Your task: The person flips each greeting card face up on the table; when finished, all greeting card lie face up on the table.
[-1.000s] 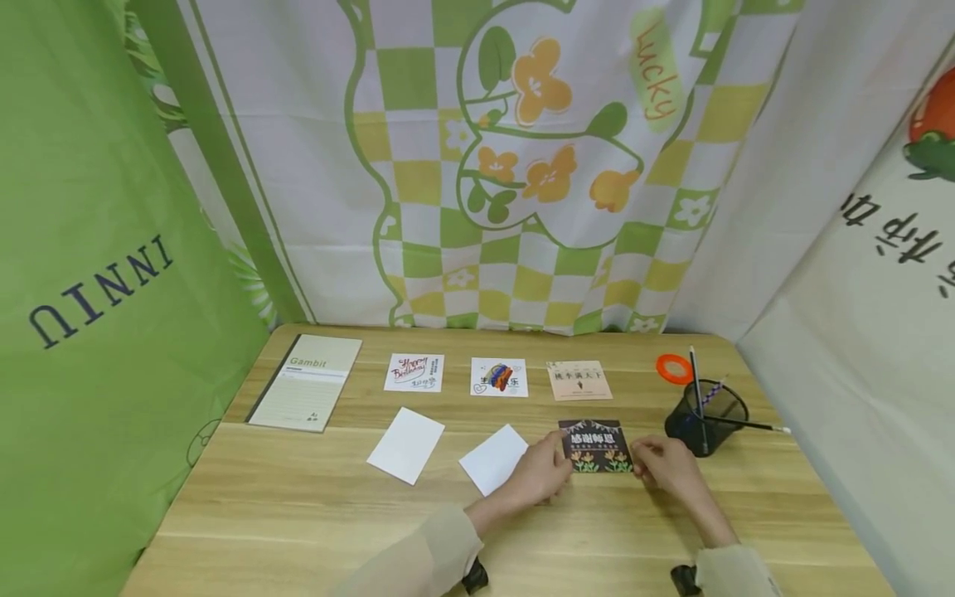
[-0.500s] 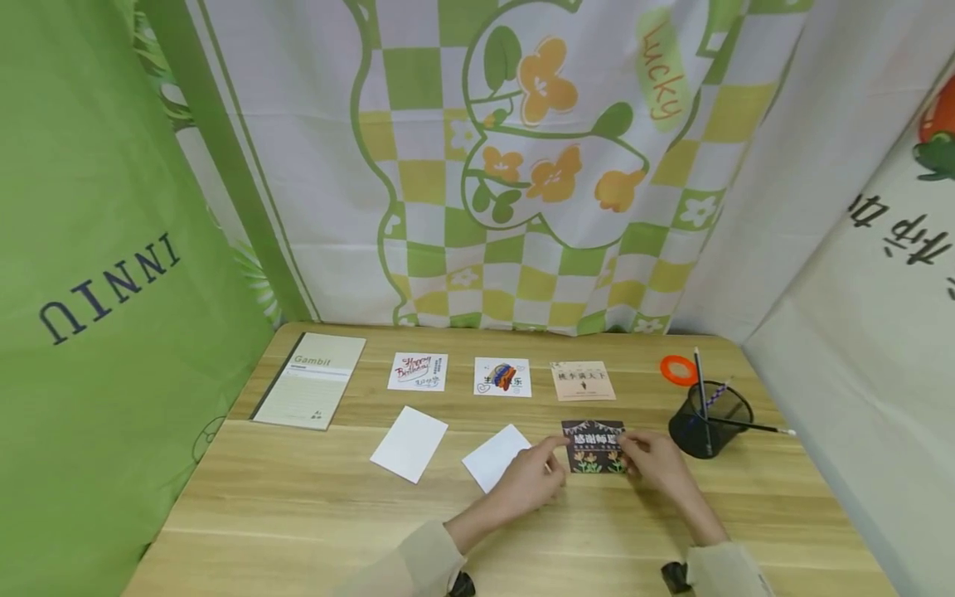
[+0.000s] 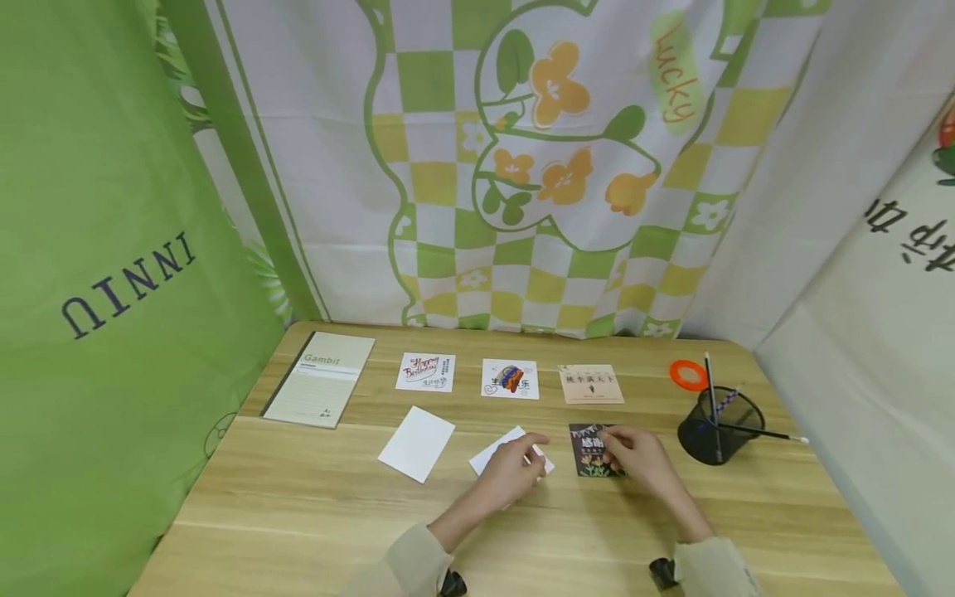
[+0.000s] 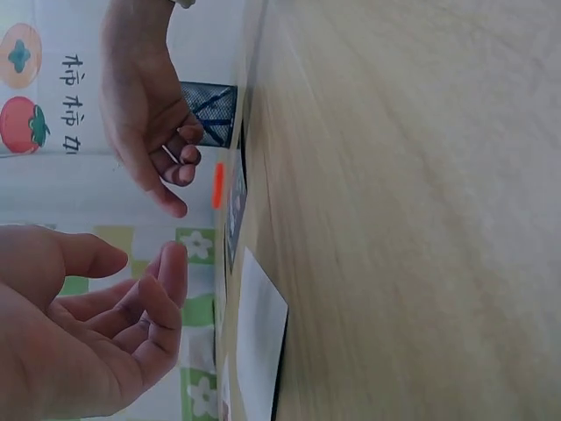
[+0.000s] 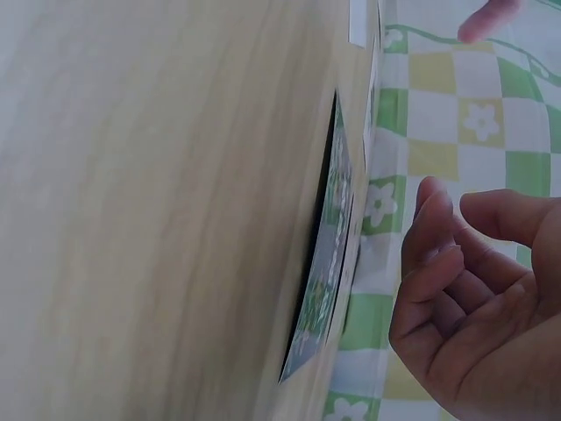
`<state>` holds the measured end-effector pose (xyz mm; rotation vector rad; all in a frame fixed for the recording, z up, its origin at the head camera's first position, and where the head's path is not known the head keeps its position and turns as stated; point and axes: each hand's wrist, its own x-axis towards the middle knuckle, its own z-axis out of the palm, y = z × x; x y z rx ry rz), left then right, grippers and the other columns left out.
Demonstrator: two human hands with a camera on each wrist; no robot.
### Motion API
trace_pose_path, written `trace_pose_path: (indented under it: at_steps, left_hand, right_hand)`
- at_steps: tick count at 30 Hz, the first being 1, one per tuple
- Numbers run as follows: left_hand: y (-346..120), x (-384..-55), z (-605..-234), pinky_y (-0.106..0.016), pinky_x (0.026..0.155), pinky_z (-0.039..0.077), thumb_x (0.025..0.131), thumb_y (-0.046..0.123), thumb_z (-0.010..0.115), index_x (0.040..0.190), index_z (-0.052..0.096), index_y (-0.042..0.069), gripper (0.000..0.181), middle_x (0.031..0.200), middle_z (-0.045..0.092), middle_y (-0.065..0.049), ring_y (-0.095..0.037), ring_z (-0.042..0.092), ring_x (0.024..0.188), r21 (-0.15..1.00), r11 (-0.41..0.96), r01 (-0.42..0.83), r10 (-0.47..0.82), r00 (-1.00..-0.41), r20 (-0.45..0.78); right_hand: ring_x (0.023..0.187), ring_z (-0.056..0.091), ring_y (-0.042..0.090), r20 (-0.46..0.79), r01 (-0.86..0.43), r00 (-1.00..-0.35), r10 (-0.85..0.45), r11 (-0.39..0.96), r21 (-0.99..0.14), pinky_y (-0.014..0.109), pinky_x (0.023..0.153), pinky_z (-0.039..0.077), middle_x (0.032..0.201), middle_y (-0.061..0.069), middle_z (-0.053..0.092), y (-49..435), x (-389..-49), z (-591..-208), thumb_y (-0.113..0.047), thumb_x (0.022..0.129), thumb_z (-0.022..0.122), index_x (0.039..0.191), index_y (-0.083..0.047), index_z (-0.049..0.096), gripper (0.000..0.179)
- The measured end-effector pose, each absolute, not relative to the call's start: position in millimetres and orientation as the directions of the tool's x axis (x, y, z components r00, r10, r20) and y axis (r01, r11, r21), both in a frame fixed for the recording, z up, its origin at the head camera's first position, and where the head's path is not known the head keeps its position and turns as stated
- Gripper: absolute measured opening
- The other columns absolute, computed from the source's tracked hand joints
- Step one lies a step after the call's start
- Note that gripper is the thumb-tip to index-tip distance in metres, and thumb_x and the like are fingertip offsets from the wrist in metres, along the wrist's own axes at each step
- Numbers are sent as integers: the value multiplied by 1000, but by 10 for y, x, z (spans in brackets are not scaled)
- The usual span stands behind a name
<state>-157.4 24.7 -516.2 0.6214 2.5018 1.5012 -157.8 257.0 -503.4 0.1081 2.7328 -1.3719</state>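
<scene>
Left of the pen cup (image 3: 700, 444), we are hovering our loosely curled, empty right hand (image 3: 637, 458) over the dark card (image 3: 590, 466), seemingly placed, and left hand (image 3: 513, 466) over a white card (image 3: 492, 451), perhaps remaining.

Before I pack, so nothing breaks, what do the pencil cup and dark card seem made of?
Pencil cup: probably metal, black and matte; its wall is open mesh.
Dark card: likely stiff printed paper, perhaps glossy; thin, with a pale sheen.
</scene>
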Motion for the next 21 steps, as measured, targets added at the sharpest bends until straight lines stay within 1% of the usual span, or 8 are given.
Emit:
trace_pose_path:
  at_steps: [3, 8, 11, 14, 18, 21]
  left_hand:
    - [196, -1582, -5206, -16, 49, 45, 90, 3, 56, 120, 61, -2, 31, 71, 62, 4, -2, 58, 56, 866, 412, 284, 417, -904, 98]
    - [93, -1612, -5252, -16, 54, 46, 88, 0, 58, 115, 63, -4, 27, 73, 63, 0, -3, 58, 60, 854, 419, 307, 401, -907, 130]
    - [16, -1634, -5259, -19, 60, 49, 87, -1, 59, 111, 64, -4, 24, 78, 63, -3, -8, 59, 67, 824, 457, 336, 370, -914, 167]
    - [-79, -1650, -5268, -23, 69, 50, 85, -1, 61, 109, 65, -2, 24, 88, 63, -7, -16, 61, 77, 781, 503, 371, 350, -913, 209]
    - [-185, -1653, -5302, -31, 79, 51, 83, 0, 65, 113, 64, -2, 30, 99, 62, -12, -25, 60, 90, 739, 540, 403, 354, -905, 235]
    - [-238, -1640, -5326, -37, 86, 49, 81, 0, 67, 114, 63, -2, 33, 106, 61, -14, -29, 58, 98, 704, 574, 418, 354, -902, 246]
  right_hand:
    - [66, 61, 23, -107, 99, -994, 21, 587, -803, 29, 56, 51, 76, 14, 66, 2528, -1593, -5026, -15, 98, 56, 116, 9, 62, 31]
    - [67, 62, 23, -86, 71, -996, 2, 584, -809, 28, 57, 51, 76, 14, 66, 2448, -1619, -5009, -14, 97, 57, 115, 9, 62, 30]
    - [66, 62, 23, -68, 48, -998, -13, 586, -809, 27, 56, 51, 75, 13, 66, 2398, -1637, -5007, -14, 97, 57, 113, 7, 64, 28]
    - [69, 64, 23, -75, 49, -997, -23, 561, -826, 30, 59, 55, 78, 12, 67, 2341, -1658, -5025, -13, 97, 57, 112, 7, 65, 26]
    - [70, 65, 23, -76, 41, -996, -41, 544, -838, 32, 61, 56, 79, 12, 67, 2272, -1676, -5048, -9, 97, 56, 113, 8, 64, 25]
    - [67, 63, 22, -57, 12, -997, -61, 570, -821, 27, 56, 52, 77, 13, 66, 2214, -1687, -5047, -10, 96, 56, 114, 7, 65, 25]
